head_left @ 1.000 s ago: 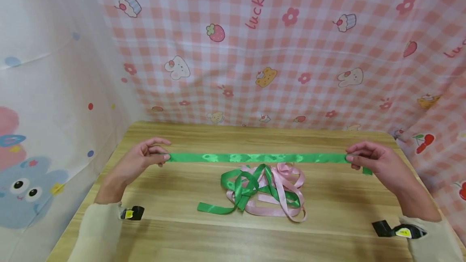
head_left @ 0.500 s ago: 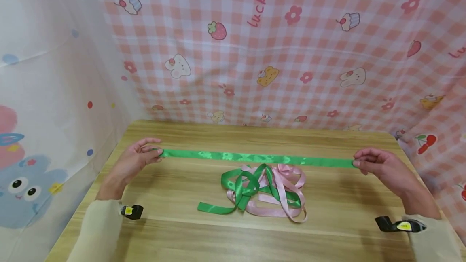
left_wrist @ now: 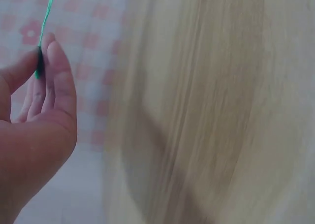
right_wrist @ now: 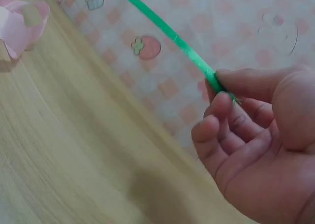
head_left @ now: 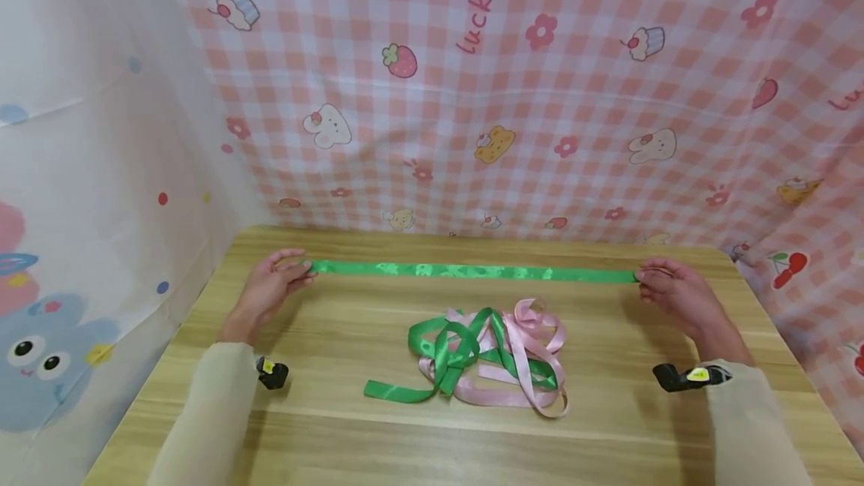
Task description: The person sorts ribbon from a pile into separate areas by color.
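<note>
Left grip (head_left: 268,285): pinched one end of the green satin ribbon (head_left: 472,271).
Right grip (head_left: 683,294): pinched its other end.
Long axis: ran straight crosswise between both, beyond the tangled ribbons (head_left: 520,347).

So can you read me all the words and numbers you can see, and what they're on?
"luck li", cut off at the top edge: on the pink checked cloth.
"lu", cut off at the right edge: same cloth.
Left yellow label and right yellow label, on the black wrist devices: too small to read.
Stretched green ribbon: no writing visible.
</note>
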Tool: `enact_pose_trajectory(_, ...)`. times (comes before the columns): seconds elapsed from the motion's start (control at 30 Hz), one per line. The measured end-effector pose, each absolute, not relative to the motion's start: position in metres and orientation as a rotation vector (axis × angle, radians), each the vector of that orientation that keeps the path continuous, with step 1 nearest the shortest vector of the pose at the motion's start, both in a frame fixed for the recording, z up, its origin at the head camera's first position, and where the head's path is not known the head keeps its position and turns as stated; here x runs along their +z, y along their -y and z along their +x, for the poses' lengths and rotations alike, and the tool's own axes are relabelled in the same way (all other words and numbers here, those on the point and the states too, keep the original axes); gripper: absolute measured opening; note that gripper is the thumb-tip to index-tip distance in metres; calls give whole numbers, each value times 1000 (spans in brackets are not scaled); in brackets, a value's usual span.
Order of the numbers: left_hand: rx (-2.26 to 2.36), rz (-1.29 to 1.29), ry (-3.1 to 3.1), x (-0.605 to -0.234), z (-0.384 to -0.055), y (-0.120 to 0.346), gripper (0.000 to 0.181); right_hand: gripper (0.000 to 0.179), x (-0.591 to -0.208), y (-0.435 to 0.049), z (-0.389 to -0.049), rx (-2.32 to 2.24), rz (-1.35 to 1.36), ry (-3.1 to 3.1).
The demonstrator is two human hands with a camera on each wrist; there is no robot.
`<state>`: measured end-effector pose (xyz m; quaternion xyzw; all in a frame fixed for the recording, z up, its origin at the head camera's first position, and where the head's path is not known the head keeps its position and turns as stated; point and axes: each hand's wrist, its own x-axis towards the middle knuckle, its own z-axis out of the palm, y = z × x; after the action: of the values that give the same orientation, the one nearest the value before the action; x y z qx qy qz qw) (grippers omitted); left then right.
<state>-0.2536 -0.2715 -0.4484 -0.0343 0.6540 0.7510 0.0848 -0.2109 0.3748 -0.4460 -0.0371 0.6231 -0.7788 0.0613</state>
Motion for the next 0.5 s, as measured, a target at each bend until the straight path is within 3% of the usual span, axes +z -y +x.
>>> enact_pose_trajectory(0.1, 2303, -187, -1923, -453, -262, 267, 27, 26, -454, -373, -218, -2459, -73, -1798)
enact_pose_trajectory(0.37, 2300, -374, -2047, -466, -282, 251, 31, 13, -469, -361, -236, -2482, 345, -2010)
enact_pose_trajectory(0.5, 2256, -440, -2113, -473, -287, 244, 34, 14, -479, -356, -241, -2412, 519, -2085)
